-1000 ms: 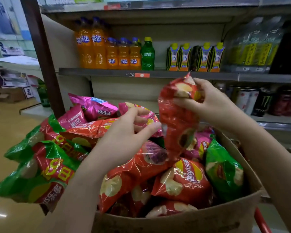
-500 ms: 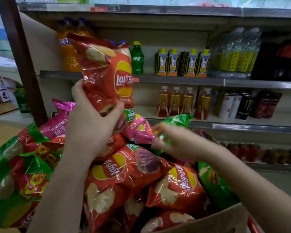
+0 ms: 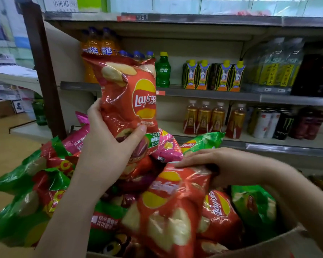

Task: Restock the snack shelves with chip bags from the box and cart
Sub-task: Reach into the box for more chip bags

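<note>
Two red Lay's bags are in your hands. Your left hand (image 3: 108,155) grips the upright Lay's bag (image 3: 128,95) above the box (image 3: 268,244), thumb pressing its front. Your right hand (image 3: 218,164) curls round the second bag (image 3: 172,207), lying in the box's heap.

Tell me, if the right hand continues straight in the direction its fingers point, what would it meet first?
The right hand points leftward across the box. Probably it would first meet the pink chip bag just beyond its fingertips, then the left hand holding the red Lay's bag; depth is unclear.
</note>
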`<state>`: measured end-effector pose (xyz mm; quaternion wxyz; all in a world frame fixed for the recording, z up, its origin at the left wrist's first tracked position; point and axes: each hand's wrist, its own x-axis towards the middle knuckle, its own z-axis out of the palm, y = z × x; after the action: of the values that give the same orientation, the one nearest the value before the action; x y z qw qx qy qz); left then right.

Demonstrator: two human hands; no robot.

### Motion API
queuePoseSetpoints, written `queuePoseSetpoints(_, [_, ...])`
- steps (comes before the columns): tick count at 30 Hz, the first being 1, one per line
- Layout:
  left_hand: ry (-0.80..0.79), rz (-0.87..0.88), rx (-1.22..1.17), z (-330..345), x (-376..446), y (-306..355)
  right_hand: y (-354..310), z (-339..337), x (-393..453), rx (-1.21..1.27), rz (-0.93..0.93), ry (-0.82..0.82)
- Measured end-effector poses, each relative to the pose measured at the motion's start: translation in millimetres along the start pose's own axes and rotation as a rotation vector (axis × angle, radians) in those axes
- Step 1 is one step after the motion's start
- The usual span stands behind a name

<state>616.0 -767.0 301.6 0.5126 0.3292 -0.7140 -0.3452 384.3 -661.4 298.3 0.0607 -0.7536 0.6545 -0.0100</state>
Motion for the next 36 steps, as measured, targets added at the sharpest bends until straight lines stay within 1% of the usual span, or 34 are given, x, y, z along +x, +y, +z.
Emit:
queuePoseSetpoints(3, [-0.008, 0.001, 0.013, 2, -2, 0, 13, -22, -32, 0.137, 0.006, -0.008])
queuePoseSetpoints(5, [-0.012, 0.009, 0.010, 5, -3, -1, 20, -33, -55, 0.239, 0.036, 0.029])
queuePoseSetpoints(9, [-0.006, 0.005, -0.054, 24, -3, 1, 35, -50, -103, 0.390, 0.190, 0.286])
queuePoseSetpoints(12, [-0.019, -0.026, -0.151, 52, -4, 2, 47, -51, -130, 0.411, 0.322, 0.428])
queuePoseSetpoints(15, [-0.025, -0.037, -0.172, 91, -5, 4, 35, -45, -140, 0.650, 0.421, 0.551])
queuePoseSetpoints(17, [-0.057, -0.039, -0.202, 121, -9, 11, 25, -37, -142, 0.715, 0.511, 0.651])
queuePoseSetpoints(20, [-0.178, -0.100, -0.320, 171, -19, 28, 11, -18, -140, 0.700, 0.663, 0.812])
queuePoseSetpoints(22, [-0.239, -0.156, -0.432, 206, -25, 38, 6, -2, -140, 0.560, 0.770, 0.900])
queuePoseSetpoints(24, [-0.311, -0.232, -0.540, 241, -35, 51, 3, 13, -151, 0.415, 0.879, 0.927])
queuePoseSetpoints(25, [-0.354, -0.267, -0.572, 256, -41, 58, 1, 19, -159, 0.390, 0.913, 0.914])
queuePoseSetpoints(27, [-0.441, -0.330, -0.607, 284, -57, 76, -2, 22, -183, 0.428, 0.976, 0.899])
queuePoseSetpoints(28, [-0.476, -0.350, -0.627, 298, -67, 85, -2, 21, -200, 0.470, 0.998, 0.924])
queuePoseSetpoints(30, [-0.565, -0.348, -0.689, 320, -88, 104, -2, 18, -236, 0.539, 1.028, 1.015])
queuePoseSetpoints(32, [-0.672, -0.337, -0.735, 340, -113, 123, 3, 17, -276, 0.536, 1.113, 1.097])
queuePoseSetpoints(34, [-0.792, -0.304, -0.751, 361, -139, 141, 10, 20, -314, 0.471, 1.261, 1.092])
queuePoseSetpoints(36, [-0.904, -0.259, -0.761, 379, -165, 159, 16, 23, -353, 0.390, 1.466, 0.993])
